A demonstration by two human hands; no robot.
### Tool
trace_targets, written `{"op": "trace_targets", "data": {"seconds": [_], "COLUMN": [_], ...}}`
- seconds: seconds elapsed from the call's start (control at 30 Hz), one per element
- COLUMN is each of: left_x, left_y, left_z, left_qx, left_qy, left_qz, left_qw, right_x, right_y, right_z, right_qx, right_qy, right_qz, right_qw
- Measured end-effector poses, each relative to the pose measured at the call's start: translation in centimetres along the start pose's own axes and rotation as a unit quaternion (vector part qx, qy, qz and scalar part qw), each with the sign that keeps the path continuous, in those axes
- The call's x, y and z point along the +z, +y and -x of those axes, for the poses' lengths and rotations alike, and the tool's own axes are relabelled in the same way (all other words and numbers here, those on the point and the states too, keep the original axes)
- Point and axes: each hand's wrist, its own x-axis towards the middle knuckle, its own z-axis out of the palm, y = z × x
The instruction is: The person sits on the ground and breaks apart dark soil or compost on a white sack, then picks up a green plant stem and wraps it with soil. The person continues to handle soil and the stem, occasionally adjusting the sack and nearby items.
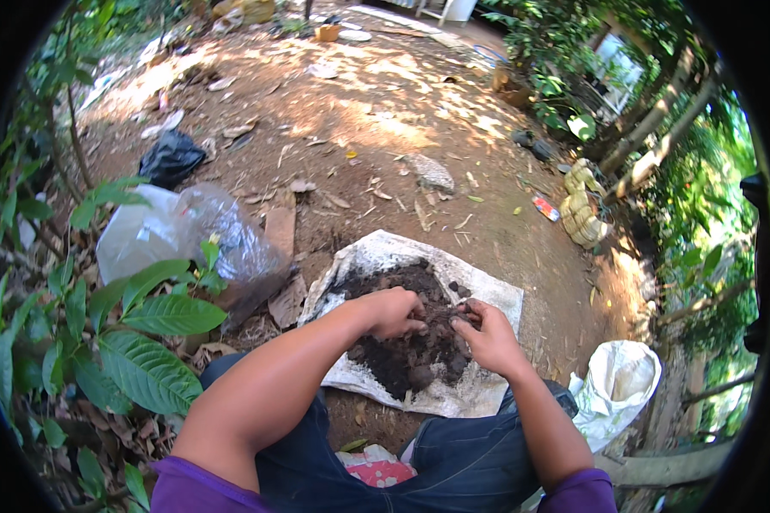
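A heap of dark soil (417, 353) lies on a white woven sack (494, 295) spread on the ground before me. My left hand (398, 312) is over the upper middle of the heap, its fingers curled down at the soil; whether they grip any is hidden. At the heap's right side my right hand (484, 330) pinches a dark clump of soil (459, 313) between thumb and fingers. Small clods rest on the sack just above this hand.
Clear plastic bags (224, 224) and a black plastic bag (172, 158) lie at the left, behind a leafy plant (160, 314). An upright white sack (622, 385) stands at the right, near branches. A flat stone (431, 172) lies beyond the spread sack.
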Motion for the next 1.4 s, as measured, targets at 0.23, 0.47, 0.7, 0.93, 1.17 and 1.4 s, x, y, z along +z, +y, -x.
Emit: {"op": "trace_targets", "data": {"seconds": [0.23,0.47,0.7,0.93,1.17,1.4], "left_x": [-1.0,-0.4,-0.5,-0.1,-1.3,-1.1], "left_y": [5.3,8.6,8.4,6.9,8.8,8.9], "left_z": [0.7,1.0,0.1,-1.0,0.2,0.4], "left_qx": [0.028,-0.029,-0.072,0.027,0.009,0.024], "left_qy": [0.075,0.126,0.203,0.216,0.146,0.187], "left_qz": [0.122,0.154,0.091,0.202,0.102,0.05], "left_qw": [0.989,0.98,0.972,0.955,0.984,0.981], "right_x": [-0.6,-1.5,-0.4,-1.0,-1.2,-1.9], "right_y": [1.6,-0.8,-1.7,-0.5,-0.1,-0.1], "right_z": [1.0,2.8,2.9,2.5,1.9,1.8], "right_qx": [0.032,-0.107,-0.179,-0.124,-0.06,-0.057], "right_qy": [0.032,0.044,0.139,0.125,0.074,0.037], "right_qz": [-0.121,-0.01,0.098,-0.046,-0.065,-0.065], "right_qw": [0.992,0.993,0.969,0.983,0.993,0.996]}}
